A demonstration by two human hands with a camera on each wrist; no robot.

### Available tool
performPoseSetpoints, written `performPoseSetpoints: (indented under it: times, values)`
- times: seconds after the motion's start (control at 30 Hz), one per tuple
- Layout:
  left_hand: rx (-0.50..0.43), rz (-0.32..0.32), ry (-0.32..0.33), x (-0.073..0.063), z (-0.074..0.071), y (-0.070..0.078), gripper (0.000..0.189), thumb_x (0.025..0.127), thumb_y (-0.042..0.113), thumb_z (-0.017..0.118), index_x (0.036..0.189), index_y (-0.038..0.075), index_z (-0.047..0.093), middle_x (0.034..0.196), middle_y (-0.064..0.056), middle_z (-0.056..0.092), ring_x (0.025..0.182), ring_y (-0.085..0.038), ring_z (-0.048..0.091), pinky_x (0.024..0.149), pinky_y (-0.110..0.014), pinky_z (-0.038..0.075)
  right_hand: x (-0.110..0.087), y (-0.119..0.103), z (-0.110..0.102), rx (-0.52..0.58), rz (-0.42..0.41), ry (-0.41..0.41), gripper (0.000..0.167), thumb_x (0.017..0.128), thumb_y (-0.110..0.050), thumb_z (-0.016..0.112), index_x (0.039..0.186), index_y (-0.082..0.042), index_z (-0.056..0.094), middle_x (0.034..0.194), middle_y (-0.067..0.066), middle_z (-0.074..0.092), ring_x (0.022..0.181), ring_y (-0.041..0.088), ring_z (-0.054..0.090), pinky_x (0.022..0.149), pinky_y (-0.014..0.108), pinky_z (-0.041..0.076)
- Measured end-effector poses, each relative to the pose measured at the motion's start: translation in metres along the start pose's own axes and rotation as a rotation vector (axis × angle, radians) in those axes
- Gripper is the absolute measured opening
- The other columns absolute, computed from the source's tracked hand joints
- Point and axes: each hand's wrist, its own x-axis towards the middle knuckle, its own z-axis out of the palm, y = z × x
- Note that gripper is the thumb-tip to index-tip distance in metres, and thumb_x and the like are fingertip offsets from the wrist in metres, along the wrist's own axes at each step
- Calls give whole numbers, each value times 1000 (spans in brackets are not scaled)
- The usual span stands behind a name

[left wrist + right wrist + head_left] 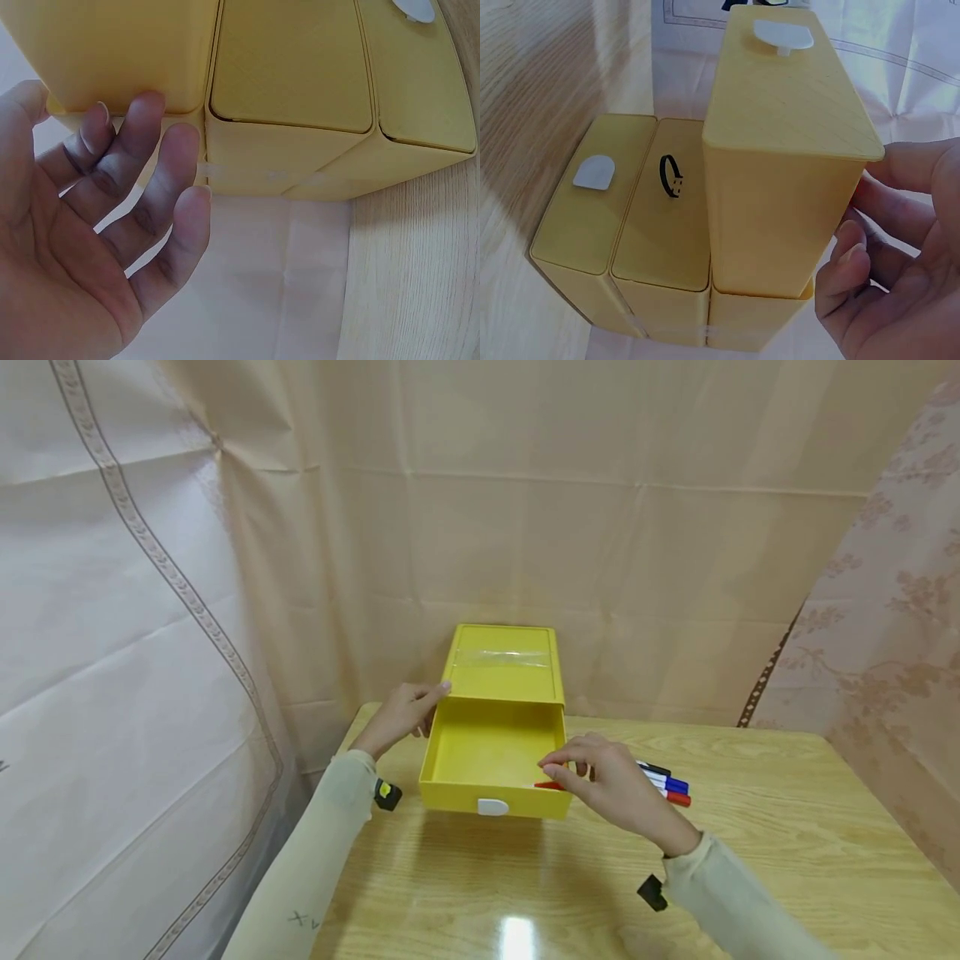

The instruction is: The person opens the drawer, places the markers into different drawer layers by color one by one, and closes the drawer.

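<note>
A yellow drawer unit [506,681] stands at the back of the table with its top drawer [480,802] pulled out. My left hand [408,710] rests at the unit's left front corner, thumb at the top edge; its fingers [180,157] bend loosely beside the drawer wall. Over the drawer's right front corner reaches my right hand [603,772], thumb and forefinger tips close together. Just below them a red marker-like piece [549,785] shows inside the front wall, partly hidden by the thumb. In the right wrist view, the right hand's loosely curled fingers [851,259] hang beside the drawer's outer side.
Right of the unit, markers with black, blue and red caps [678,799] lie on the wooden table [765,793], partly behind the right hand. Below the pulled-out drawer are two shut drawers, one with a white tab [595,172], one with a black loop [670,176]. Cloth curtains [600,568] hang behind.
</note>
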Motion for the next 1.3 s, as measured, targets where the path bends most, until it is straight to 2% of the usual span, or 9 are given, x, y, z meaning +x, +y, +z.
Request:
performPoseSetpoints:
  times: [0.1, 0.23, 0.33, 0.43, 0.5, 0.67, 0.9, 1.1, 1.3]
  values:
    - [8, 0, -2, 1, -1, 0, 67, 99, 71, 46, 97, 10, 75, 74, -13, 66, 74, -40, 63, 69, -50, 57, 0, 0, -2, 23, 9, 16, 12, 100, -24, 71, 107, -19, 80, 95, -12, 71, 70, 9, 54, 63, 27, 48]
    - [18, -7, -10, 1, -2, 0, 71, 100, 71, 45, 93, 6, 72, 75, -16, 65, 75, -43, 63, 69, -48, 57, -1, 1, -5, 53, 35, 48, 11, 99, -23, 72, 106, -18, 79, 97, -5, 73, 68, 13, 55, 61, 27, 49]
    - [25, -7, -9, 1, -3, 0, 72, 100, 70, 45, 89, 4, 69, 76, -20, 64, 77, -47, 63, 68, -47, 57, -2, 4, -7, 51, 55, 90, 11, 100, -25, 72, 106, -19, 79, 101, -6, 73, 66, 14, 56, 60, 27, 49]
    - [19, -5, 0, 2, -3, 0, 70, 100, 70, 46, 91, 5, 70, 77, -21, 63, 73, -41, 62, 72, -53, 57, -3, 9, -10, 47, 65, 128, 13, 100, -26, 71, 106, -18, 79, 101, -8, 73, 65, 16, 56, 59, 27, 50]
    - [19, -4, 4, 2, -4, 0, 70, 100, 71, 46, 91, 6, 71, 76, -19, 63, 71, -39, 62, 71, -52, 57, -4, 12, -12, 47, 72, 140, 15, 101, -27, 70, 106, -17, 80, 101, -9, 72, 65, 16, 57, 59, 27, 50]
    - [24, -3, 3, 4, -4, 1, 71, 100, 70, 46, 93, 4, 71, 73, -15, 63, 73, -42, 63, 68, -46, 57, -7, 24, -12, 50, 74, 137, 13, 100, -28, 71, 107, -21, 79, 100, -8, 72, 64, 14, 56, 59, 27, 51]
    - [23, 8, -17, 3, -3, 2, 70, 101, 69, 44, 103, 6, 73, 75, -15, 63, 76, -46, 63, 68, -51, 57, -16, 42, -11, 27, 119, 155, 9, 99, -26, 72, 104, -24, 79, 93, -10, 71, 63, 15, 57, 56, 27, 50]
    - [34, 13, -22, 2, -1, 2, 69, 101, 69, 43, 96, 6, 71, 74, -15, 61, 71, -39, 63, 64, -42, 57, -25, 56, -12, -1, 165, 143, 8, 99, -22, 72, 104, -20, 79, 89, -3, 71, 64, 16, 58, 55, 27, 49]
    - [22, 9, -35, 2, 1, 2, 70, 102, 68, 44, 92, 4, 69, 74, -13, 61, 75, -44, 64, 63, -40, 56, -39, 72, -15, -41, 204, 140, 7, 99, -21, 73, 102, -22, 79, 91, -8, 70, 67, 11, 56, 54, 26, 46]
